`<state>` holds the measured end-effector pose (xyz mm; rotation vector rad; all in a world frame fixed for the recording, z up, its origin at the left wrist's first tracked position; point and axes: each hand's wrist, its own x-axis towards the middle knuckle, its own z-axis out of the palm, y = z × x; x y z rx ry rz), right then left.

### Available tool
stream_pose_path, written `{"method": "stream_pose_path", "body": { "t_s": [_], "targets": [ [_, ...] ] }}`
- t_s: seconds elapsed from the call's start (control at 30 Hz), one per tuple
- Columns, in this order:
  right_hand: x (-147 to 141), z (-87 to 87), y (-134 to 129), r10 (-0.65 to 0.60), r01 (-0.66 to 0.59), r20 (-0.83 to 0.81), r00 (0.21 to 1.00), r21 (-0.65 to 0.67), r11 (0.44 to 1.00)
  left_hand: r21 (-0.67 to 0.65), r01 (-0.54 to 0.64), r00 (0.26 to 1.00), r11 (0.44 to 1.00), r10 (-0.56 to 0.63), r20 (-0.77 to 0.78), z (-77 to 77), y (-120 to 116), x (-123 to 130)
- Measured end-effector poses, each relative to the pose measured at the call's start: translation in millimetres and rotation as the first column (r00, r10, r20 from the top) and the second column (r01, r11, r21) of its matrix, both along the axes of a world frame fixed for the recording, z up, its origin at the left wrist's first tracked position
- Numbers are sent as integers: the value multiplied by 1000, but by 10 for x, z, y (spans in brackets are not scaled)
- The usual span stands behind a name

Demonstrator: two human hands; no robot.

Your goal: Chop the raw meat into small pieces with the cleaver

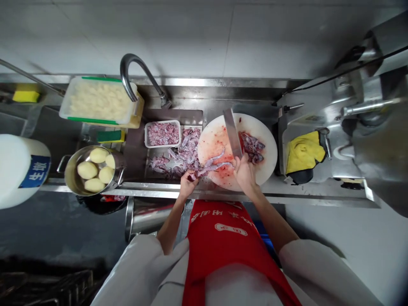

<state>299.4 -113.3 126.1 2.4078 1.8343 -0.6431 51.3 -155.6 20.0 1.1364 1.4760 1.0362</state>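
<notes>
Left hand (189, 183) is pinched on the left end of a pale, long-limbed piece of meat (208, 168), which lies over the left side of the round white cutting board (213, 131), its thin limbs stretched to the right. The right hand (245, 171) is wrapped around the handle of a cleaver (233, 134), whose broad blade points away from the body, between the pale piece and a dark, wet heap of flesh (253, 146). Whether the limb tips touch the right hand, I cannot tell.

For a clean cut, the piece should be drawn lightly taut and flat, since wet flesh will probably slide. The left fingers are best curled back at their end, clear of the blade's line, with one firm stroke rather than sawing. The board looks slick with reddish liquid, so a steady grip on the handle matters. More pale meat (189, 148) lies piled in the sink (134, 146), beside a white basket (164, 146) filled with small pieces
</notes>
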Motion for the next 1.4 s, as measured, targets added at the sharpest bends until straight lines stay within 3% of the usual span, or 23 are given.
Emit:
{"method": "stream_pose_path", "body": {
  "t_s": [0.13, 0.27, 0.37, 0.5, 0.6, 0.7, 0.83, 0.97, 1.03, 1.1, 1.17, 1.27, 1.33, 1.4],
  "targets": [
    [-153, -224, 39, 88, -95, -55, 995, -167, 981, -18, 21, 1000, 1000, -20, 10, 7, 15, -23],
    [-34, -361, 94, 74, -84, -80, 994, -124, 989, -17, -3, 999, 1000, 4, 46, -8, 80, -77],
    [194, -294, 174, 87, -105, -121, 989, -145, 984, -13, -11, 999, 1000, 12, 49, -30, 133, -121],
    [355, -54, 235, 97, -103, -73, 993, -89, 991, -18, 27, 999, 999, -26, 41, -29, 172, -138],
    [205, 25, 243, 77, -76, -27, 997, 32, 997, -19, 39, 998, 999, -38, 43, 2, 187, -133],
    [-10, -110, 279, 78, -80, -51, 996, -42, 996, -27, 41, 998, 999, -40, 38, 61, 213, -150],
    [74, -400, 344, 101, -119, -147, 984, -117, 986, 15, -11, 998, 1000, 10, 62, 313, 266, -185],
    [536, -573, 243, 95, -109, -158, 983, -78, 991, 195, -59, 998, 979, 53, 36, 833, 355, -64],
    [758, -633, 151, 11, -20, -126, 992, -74, 997, 302, 22, 1000, 953, -17, -21, 1059, 469, 102],
    [915, -664, 56, -43, 38, -139, 989, -37, 999, 350, 183, 981, 919, -146, -128, 1140, 642, 319],
    [999, -653, -31, -67, 65, -162, 985, -17, 998, 310, 370, 915, 876, -287, -282, 1036, 830, 560],
    [1031, -589, -128, -86, 82, -193, 977, -33, 996, 123, 577, 723, 807, -435, -537, 640, 1009, 873],
    [1028, -546, -163, -102, 93, -202, 974, -49, 994, 13, 626, 573, 780, -448, -686, 366, 1019, 972],
    [1017, -510, -183, -125, 113, -187, 974, -74, 991, -35, 643, 452, 765, -416, -789, 187, 955, 952]
  ]
}}
